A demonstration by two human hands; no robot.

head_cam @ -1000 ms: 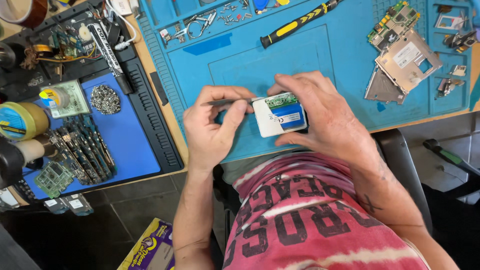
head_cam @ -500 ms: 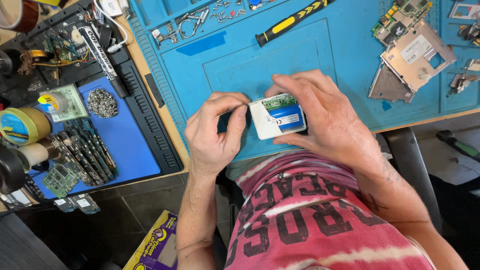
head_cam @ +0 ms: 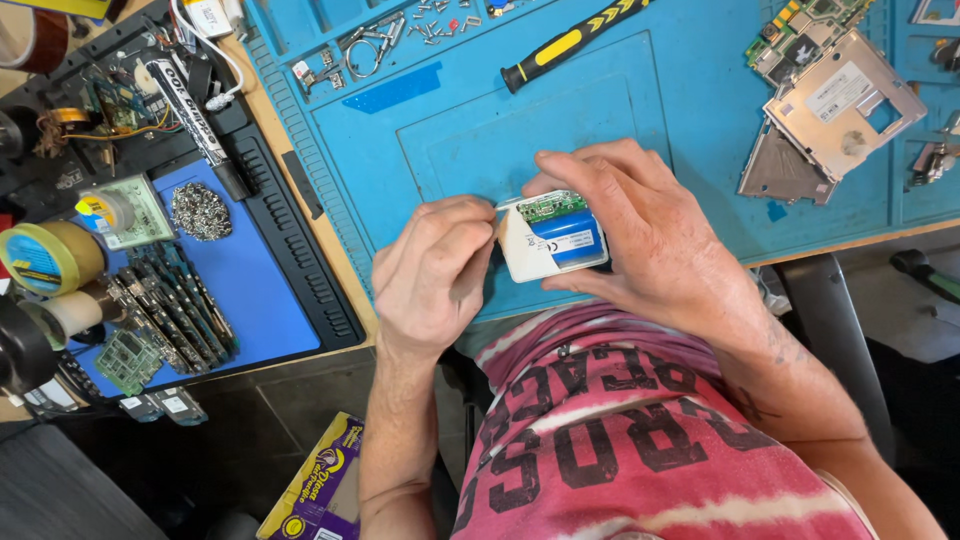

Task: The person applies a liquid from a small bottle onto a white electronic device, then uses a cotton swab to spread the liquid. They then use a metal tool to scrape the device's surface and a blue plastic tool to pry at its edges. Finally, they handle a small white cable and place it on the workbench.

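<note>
My right hand [head_cam: 640, 230] grips a small white opened device [head_cam: 545, 240] over the near edge of the blue work mat [head_cam: 450, 130]. Inside the device a blue battery cell and a strip of green circuit board show. My left hand [head_cam: 430, 275] is pinched shut on a thin metal tool whose tip touches the device's left top corner. Most of the tool is hidden by the fingers.
A yellow-and-black screwdriver [head_cam: 570, 45] lies at the mat's far side. A metal frame [head_cam: 840, 105] and a circuit board [head_cam: 800, 30] lie at the right. Left, a dark tray holds tape rolls [head_cam: 50, 260], memory modules [head_cam: 170, 310] and a solder wick ball [head_cam: 200, 210]. Loose screws [head_cam: 440, 25] sit at the top.
Both hands with the device sit slightly lower in view as the head shifted. The left hand's pinch stays at the device's corner.
</note>
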